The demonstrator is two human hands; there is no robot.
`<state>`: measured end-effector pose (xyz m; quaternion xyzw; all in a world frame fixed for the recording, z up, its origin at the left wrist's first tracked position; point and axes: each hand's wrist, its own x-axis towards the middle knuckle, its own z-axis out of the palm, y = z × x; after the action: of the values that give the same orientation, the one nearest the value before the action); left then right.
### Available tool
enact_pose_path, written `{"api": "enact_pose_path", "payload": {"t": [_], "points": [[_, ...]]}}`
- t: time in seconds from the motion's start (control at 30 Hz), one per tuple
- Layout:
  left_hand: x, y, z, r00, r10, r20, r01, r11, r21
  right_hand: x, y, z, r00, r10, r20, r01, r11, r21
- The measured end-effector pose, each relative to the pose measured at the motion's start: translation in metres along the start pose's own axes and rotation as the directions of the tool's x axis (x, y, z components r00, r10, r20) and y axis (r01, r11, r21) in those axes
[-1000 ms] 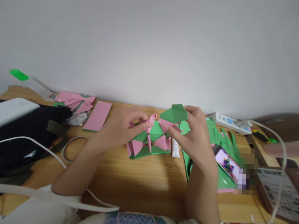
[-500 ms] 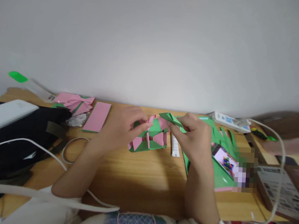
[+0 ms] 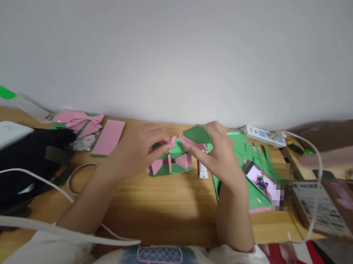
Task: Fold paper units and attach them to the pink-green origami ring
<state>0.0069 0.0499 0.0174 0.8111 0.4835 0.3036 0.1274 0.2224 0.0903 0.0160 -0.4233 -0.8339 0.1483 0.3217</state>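
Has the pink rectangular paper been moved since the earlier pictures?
No. The pink rectangular paper keeps the same place beside the pink-and-green folded paper pieces.

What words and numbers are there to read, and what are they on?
No text is clear enough to read.
White label on the box: print too blurred.
Small tube: print too small.
Power strip: markings too blurred.
Green-ended strip: tag too small.

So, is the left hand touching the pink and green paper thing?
Touching: the head view shows the left hand pinching a pink fold on the paper thing between finger and thumb.
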Motion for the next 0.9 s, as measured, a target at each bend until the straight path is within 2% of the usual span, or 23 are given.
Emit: {"api": "enact_pose_path", "payload": {"t": [0.1, 0.2, 0.23, 0.27, 0.3, 0.33, 0.4, 0.47, 0.57, 0.73, 0.9], "points": [[0.0, -0.002, -0.003, 0.999, 0.02, -0.043, -0.02, 1.0, 0.007, -0.019, 0.014, -0.016, 0.996, 0.065, -0.06, -0.065, 0.998, 0.005], [0.001, -0.003, -0.005, 0.998, 0.024, -0.05, -0.021, 0.998, 0.058, -0.064, 0.042, -0.033, 0.965, 0.213, -0.153, -0.219, 0.975, -0.023], [0.001, -0.003, -0.006, 0.999, 0.015, -0.035, -0.013, 0.997, 0.076, -0.085, 0.055, -0.038, 0.917, 0.296, -0.267, -0.316, 0.948, -0.033], [0.001, -0.003, -0.006, 1.0, 0.011, -0.029, -0.008, 0.996, 0.091, -0.107, 0.068, -0.043, 0.84, 0.388, -0.38, -0.441, 0.896, -0.061], [0.002, -0.002, -0.007, 1.0, 0.007, -0.03, -0.004, 0.994, 0.105, -0.13, 0.082, -0.047, 0.732, 0.458, -0.504, -0.576, 0.811, -0.1], [0.002, -0.001, -0.007, 0.999, 0.007, -0.04, -0.002, 0.993, 0.118, -0.152, 0.095, -0.051, 0.647, 0.495, -0.58, -0.686, 0.709, -0.16], [0.002, 0.002, -0.008, 0.998, -0.001, -0.068, 0.01, 0.991, 0.136, -0.192, 0.118, -0.057, 0.584, 0.505, -0.636, -0.764, 0.608, -0.218], [0.001, 0.006, -0.007, 0.997, -0.024, -0.076, 0.035, 0.989, 0.146, -0.221, 0.133, -0.058, 0.593, 0.497, -0.634, -0.774, 0.57, -0.277], [0.001, 0.01, -0.007, 0.997, -0.049, -0.06, 0.057, 0.988, 0.141, -0.244, 0.143, -0.051, 0.616, 0.502, -0.607, -0.771, 0.541, -0.335], [0.002, 0.01, -0.007, 0.998, -0.039, -0.051, 0.045, 0.991, 0.126, -0.254, 0.151, -0.035, 0.588, 0.519, -0.621, -0.804, 0.463, -0.374], [0.001, 0.01, -0.007, 0.997, -0.068, -0.047, 0.074, 0.983, 0.165, -0.254, 0.159, -0.032, 0.621, 0.506, -0.598, -0.78, 0.467, -0.416]]}}
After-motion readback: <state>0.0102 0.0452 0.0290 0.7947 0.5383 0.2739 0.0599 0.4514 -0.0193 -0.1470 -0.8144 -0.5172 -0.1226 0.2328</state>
